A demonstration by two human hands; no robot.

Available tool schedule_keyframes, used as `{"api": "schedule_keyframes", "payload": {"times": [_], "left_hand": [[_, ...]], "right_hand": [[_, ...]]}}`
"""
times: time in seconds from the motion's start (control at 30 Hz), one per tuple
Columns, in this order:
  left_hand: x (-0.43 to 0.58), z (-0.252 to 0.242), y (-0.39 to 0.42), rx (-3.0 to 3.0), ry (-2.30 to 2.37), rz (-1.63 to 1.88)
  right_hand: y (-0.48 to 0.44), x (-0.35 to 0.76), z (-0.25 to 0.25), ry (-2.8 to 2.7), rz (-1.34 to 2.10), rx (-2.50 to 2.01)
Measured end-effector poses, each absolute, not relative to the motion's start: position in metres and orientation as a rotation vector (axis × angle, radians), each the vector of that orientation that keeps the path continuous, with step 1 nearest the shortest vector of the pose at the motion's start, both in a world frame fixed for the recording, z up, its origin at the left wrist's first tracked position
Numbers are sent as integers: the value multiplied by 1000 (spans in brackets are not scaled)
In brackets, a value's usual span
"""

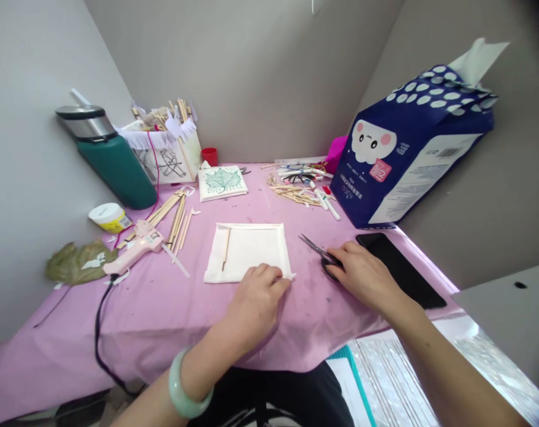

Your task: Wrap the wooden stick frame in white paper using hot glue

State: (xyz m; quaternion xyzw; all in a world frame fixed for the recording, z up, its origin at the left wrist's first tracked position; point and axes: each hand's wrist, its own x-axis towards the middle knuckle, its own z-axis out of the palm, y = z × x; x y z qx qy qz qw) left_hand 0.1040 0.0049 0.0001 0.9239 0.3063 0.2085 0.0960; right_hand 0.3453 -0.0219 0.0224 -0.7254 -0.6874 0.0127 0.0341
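My left hand (257, 302) lies on the near edge of a white cloth square (251, 249), its fingers at the cloth's right corner. A thin wooden stick (226, 249) lies on that cloth, and narrow strips seem to line its edges. My right hand (362, 276) closes over the black handles of a pair of scissors (318, 250), whose steel blades point up and left toward the cloth. A black phone or tablet (400, 270) lies just beyond my right hand. A jade bangle (187, 385) circles my left wrist.
Pink cloth (162, 314) covers the table. On it lie a pink glue gun (138, 249) with black cord, loose wooden sticks (296, 194), a leaf-pattern panel (222, 182), a dried leaf (76, 264), a green flask (104, 157), and a large tissue pack (411, 142).
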Motion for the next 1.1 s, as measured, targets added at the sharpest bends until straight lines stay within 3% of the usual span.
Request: {"api": "schedule_keyframes", "payload": {"times": [0.33,0.9,1.1], "left_hand": [[106,-4,0,2901,860,548],[122,6,0,3021,940,135],[105,3,6,2695,982,600]], "right_hand": [[-20,356,15,-2124,160,-2154],[-18,374,21,-2247,390,-2014],[-42,334,17,-2044,-108,-1884]]}}
